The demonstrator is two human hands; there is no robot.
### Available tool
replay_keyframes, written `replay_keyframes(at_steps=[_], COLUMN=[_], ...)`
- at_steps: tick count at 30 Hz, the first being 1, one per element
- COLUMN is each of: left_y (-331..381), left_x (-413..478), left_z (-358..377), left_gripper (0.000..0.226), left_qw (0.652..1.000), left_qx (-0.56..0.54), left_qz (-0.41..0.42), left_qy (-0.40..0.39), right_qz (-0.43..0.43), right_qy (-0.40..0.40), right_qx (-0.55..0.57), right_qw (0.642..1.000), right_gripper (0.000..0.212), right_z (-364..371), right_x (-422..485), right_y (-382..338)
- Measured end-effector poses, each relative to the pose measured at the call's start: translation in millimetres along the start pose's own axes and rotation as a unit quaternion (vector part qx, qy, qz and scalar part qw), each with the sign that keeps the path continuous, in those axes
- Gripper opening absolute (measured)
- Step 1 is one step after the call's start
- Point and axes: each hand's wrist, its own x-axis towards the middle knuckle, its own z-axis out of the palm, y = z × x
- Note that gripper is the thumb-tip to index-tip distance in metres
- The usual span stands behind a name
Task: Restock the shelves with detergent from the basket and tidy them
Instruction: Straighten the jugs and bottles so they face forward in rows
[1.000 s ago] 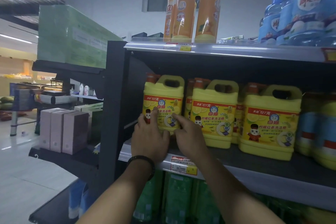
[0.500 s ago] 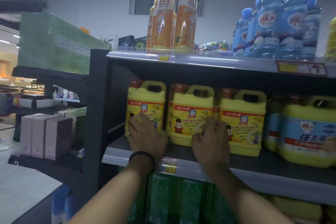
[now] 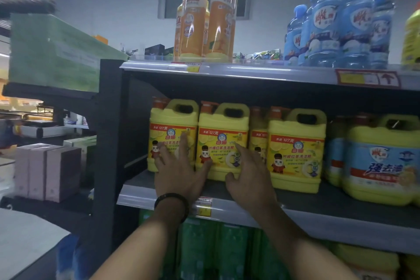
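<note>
Three yellow detergent jugs with red-and-yellow labels stand in a row on the middle shelf (image 3: pixel 318 202). My left hand (image 3: pixel 179 170), a black band on its wrist, lies with straight fingers against the front of the leftmost jug (image 3: pixel 172 120). My right hand (image 3: pixel 247 173) has its fingers spread on the label of the second jug (image 3: pixel 223 125), thumb near the jug's base. The third jug (image 3: pixel 296 150) stands to the right, untouched. No basket is in view.
Yellow jugs with blue labels (image 3: pixel 381 161) stand at the right of the same shelf. Tall orange bottles (image 3: pixel 205 18) and blue bottles (image 3: pixel 338 22) fill the top shelf. Green packs (image 3: pixel 204 250) sit below. Pink boxes (image 3: pixel 47 170) stand on a rack to the left.
My right hand has moved from the gap beside the third jug left onto the second jug's label. The left hand stays on the first jug. The first two jugs now stand closer together.
</note>
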Motion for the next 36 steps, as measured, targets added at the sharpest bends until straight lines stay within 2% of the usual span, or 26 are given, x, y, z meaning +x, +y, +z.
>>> replay_keyframes(at_steps=[6, 8, 10, 12, 15, 17, 19, 23, 26, 30, 36], left_y=[-2, -2, -2, 4, 37, 70, 95, 107, 107, 107, 104], left_x=[4, 3, 2, 0, -12, -28, -43, -51, -51, -53, -50], left_z=[2, 2, 0, -3, -3, 3, 13, 35, 38, 36, 39], left_gripper=[0.103, 0.098, 0.089, 0.077, 0.069, 0.069, 0.068, 0.074, 0.078, 0.084, 0.086], left_qw=[1.0, 1.0, 0.999, 0.997, 0.99, 0.983, 0.98, 0.989, 0.991, 0.99, 0.989], left_qx=[0.014, 0.02, 0.036, 0.067, 0.081, 0.067, 0.046, 0.025, 0.045, 0.039, 0.03], left_qz=[-0.008, -0.007, -0.008, 0.014, 0.1, 0.167, 0.19, 0.143, 0.126, 0.13, 0.139], left_qy=[-0.008, -0.01, 0.004, 0.043, 0.06, 0.038, 0.021, -0.001, -0.005, -0.03, -0.038], right_qz=[-0.001, -0.009, -0.054, -0.079, -0.049, -0.005, 0.04, 0.116, 0.144, 0.146, 0.094], right_qy=[-0.011, -0.029, -0.026, 0.017, 0.113, 0.148, 0.169, 0.195, 0.162, 0.12, 0.07], right_qx=[0.003, -0.029, -0.096, -0.14, -0.185, -0.209, -0.213, -0.166, -0.127, -0.076, -0.054], right_qw=[1.0, 0.999, 0.994, 0.987, 0.975, 0.967, 0.962, 0.96, 0.968, 0.979, 0.992], right_gripper=[0.078, 0.07, 0.055, 0.045, 0.042, 0.047, 0.054, 0.066, 0.081, 0.095, 0.091], right_z=[-3, -11, -25, -43, -71, -86, -91, -85, -84, -83, -88], right_x=[1, 0, -6, -15, -20, -19, -18, -18, -15, -15, -17], right_y=[-1, -3, 2, 19, 56, 68, 72, 82, 88, 92, 96])
